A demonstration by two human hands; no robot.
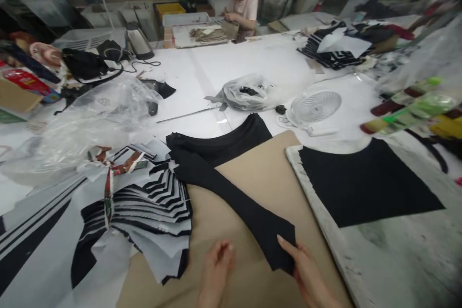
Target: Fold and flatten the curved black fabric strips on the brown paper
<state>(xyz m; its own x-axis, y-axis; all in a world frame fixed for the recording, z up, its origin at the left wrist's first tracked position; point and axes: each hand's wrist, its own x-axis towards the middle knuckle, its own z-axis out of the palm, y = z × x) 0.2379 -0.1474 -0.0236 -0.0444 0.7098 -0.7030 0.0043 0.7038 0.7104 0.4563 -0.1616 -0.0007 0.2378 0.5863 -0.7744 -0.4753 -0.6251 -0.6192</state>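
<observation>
My right hand (306, 267) pinches the lower end of a curved black fabric piece (249, 202), thumb on top. The piece's far end reaches a stack of black fabric pieces (224, 144). My left hand (218, 269), slightly blurred, is closed with curled fingers over the brown board (202, 221). Nothing shows in it. A tied bundle of black and white cut pieces (140, 211) fans out left of it. Another black fabric piece (371, 183) lies flat on a grey padded board (393, 260) to the right.
Clear plastic (104, 110) is heaped at left. A bagged bundle (249, 91) and a small white fan (314, 108) lie on the white table (180, 67). Drink bottles (411, 106) lie at right. A person (243, 5) sits across the table.
</observation>
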